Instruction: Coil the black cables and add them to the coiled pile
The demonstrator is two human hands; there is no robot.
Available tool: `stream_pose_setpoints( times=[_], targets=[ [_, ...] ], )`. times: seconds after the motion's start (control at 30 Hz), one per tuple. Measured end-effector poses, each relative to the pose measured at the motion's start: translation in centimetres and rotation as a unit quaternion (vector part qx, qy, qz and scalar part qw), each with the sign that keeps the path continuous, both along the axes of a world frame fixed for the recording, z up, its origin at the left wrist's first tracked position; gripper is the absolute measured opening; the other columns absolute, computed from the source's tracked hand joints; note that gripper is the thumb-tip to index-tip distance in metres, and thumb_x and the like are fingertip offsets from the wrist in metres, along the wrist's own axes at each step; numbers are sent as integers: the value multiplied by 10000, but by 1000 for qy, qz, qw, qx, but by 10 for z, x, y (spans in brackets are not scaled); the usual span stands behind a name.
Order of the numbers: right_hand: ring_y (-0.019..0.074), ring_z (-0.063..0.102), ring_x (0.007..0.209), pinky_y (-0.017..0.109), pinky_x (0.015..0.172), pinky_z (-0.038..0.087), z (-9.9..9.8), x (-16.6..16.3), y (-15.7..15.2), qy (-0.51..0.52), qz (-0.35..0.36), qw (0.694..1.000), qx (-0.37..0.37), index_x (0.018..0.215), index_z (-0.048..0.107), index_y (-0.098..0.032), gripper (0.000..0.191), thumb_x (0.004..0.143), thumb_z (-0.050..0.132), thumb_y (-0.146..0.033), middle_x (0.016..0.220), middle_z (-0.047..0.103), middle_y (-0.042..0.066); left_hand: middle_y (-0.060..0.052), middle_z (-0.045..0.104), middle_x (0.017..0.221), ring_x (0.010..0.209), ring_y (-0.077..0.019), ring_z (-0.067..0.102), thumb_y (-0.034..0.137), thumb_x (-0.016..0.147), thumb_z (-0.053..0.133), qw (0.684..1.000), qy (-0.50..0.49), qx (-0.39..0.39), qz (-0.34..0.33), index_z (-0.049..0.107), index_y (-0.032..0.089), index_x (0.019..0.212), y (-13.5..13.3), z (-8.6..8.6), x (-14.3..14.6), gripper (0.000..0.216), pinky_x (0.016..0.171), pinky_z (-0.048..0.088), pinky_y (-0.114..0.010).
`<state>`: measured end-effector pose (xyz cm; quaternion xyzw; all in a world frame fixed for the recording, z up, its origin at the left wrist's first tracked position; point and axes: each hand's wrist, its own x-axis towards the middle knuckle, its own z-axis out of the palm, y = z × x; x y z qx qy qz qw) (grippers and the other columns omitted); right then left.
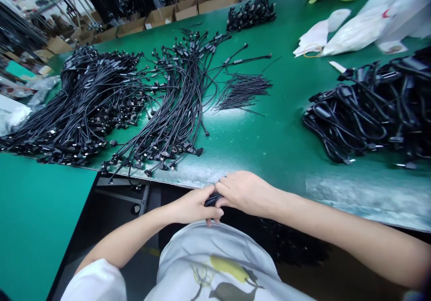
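Close to my body, at the front edge of the table, my hands meet around a coiled black cable (213,199). My left hand (192,206) is closed around the coil, thumb along its near side. From the other side my right hand (244,194) pinches at the same cable, its fingertips partly hidden. Most of the coil is covered by my fingers. Beyond my hands lies a loose bunch of straight black cables (180,103) with small plugs. To its right is a pile of thin black ties (244,90).
A large heap of black cables (97,85) lies at the left. Coiled cables are piled at the right (370,108) and far back (251,12). White plastic bags (360,31) lie at the back right. Cardboard boxes (186,9) stand behind the green table (269,143).
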<state>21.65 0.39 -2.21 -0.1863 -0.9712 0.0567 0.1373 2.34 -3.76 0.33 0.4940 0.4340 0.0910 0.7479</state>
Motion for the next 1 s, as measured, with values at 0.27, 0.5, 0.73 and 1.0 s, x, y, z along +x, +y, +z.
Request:
stream_pose_setpoints(
  times=[0.27, 0.5, 0.73, 1.0],
  targets=[
    [140, 462, 553, 310, 531, 197, 9, 16, -15, -39, -21, 997, 68, 887, 530, -149, 153, 965, 407, -195, 679, 540, 17, 42, 523, 732, 606, -97, 534, 288, 754, 710, 997, 9, 71, -42, 500, 179, 885, 6, 9, 5, 270, 561, 447, -235],
    [199, 548, 676, 348, 544, 356, 6, 16, -29, -79, -77, 993, 39, 1221, 490, -42, 354, 973, 353, -254, 912, 605, 120, -2, 618, 850, 425, -52, 507, 275, 788, 666, 998, 46, 11, 46, 345, 198, 1284, 10, -10, 24, 595, 351, 354, -158],
    [157, 576, 571, 286, 468, 348, 6, 29, -23, -58, -116, 987, 92, 952, 539, -117, 333, 1022, 296, -334, 755, 597, 37, -100, 672, 1100, 788, -211, 670, 426, 889, 556, 986, 41, 159, 28, 338, 258, 1466, 9, -25, 13, 639, 740, 552, -350],
    [149, 555, 555, 294, 472, 314, -5, 21, -7, -24, -190, 979, 74, 929, 598, -126, 350, 1000, 392, -400, 729, 632, 44, -128, 218, 1618, 1481, -276, 239, 442, 967, 397, 941, 59, 331, 47, 148, 219, 1551, 2, -28, 29, 673, 1208, 220, -462]
  ],
)
